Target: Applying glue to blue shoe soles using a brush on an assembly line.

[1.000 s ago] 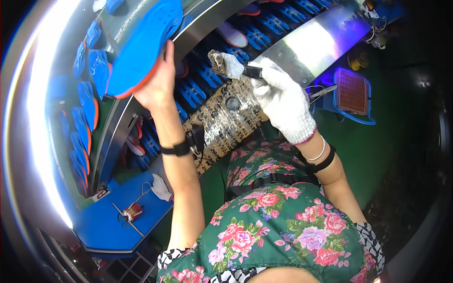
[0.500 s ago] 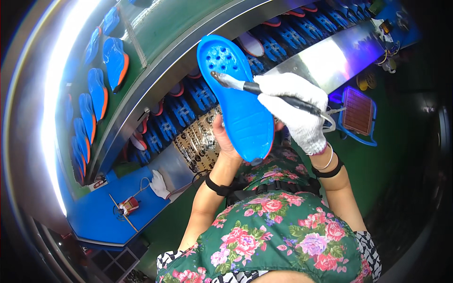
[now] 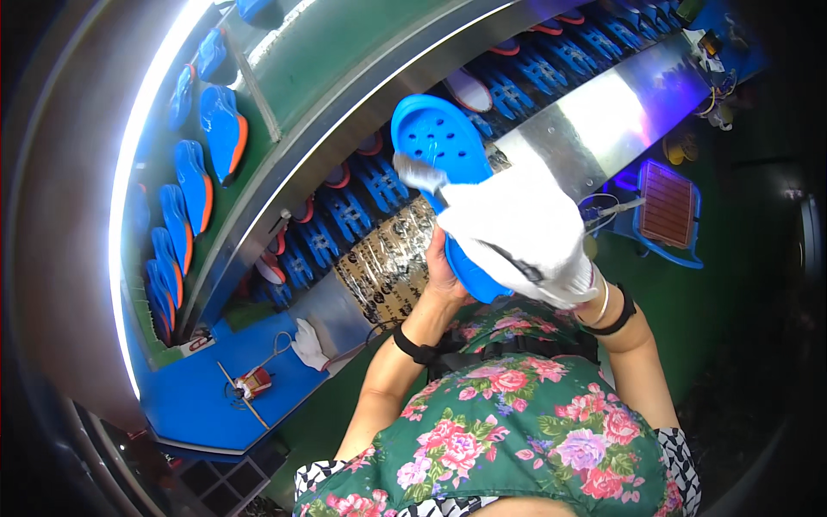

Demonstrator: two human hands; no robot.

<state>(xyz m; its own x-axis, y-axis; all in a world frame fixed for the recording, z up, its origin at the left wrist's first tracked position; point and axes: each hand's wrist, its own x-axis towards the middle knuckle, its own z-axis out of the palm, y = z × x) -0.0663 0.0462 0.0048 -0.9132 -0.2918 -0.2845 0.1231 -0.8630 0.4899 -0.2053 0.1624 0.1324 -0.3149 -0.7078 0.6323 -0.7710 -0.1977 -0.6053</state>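
My bare left hand (image 3: 442,269) grips a blue shoe sole (image 3: 438,133) by its edge, near the lower part. Several small round holes show in the sole's far, rounded end. In a white knit glove, my right hand (image 3: 521,226) closes around the handle of a brush (image 3: 419,174) with a cable running from it. The glove covers much of the sole's middle. The brush's bristle tip lies at the sole's left edge, below the holes; whether it touches the surface I cannot tell.
A conveyor (image 3: 379,185) carrying rows of blue soles and shoe parts crosses behind my hands. More orange-edged blue soles (image 3: 221,129) stand along a lit green belt at left. A blue table (image 3: 194,414) holds a white glove (image 3: 308,345). A blue-framed stool (image 3: 668,207) stands at right.
The sole has shifted right and its near end has turned under my right hand. My gloved hand has rolled over the sole, and the brush has moved to the sole's left edge.
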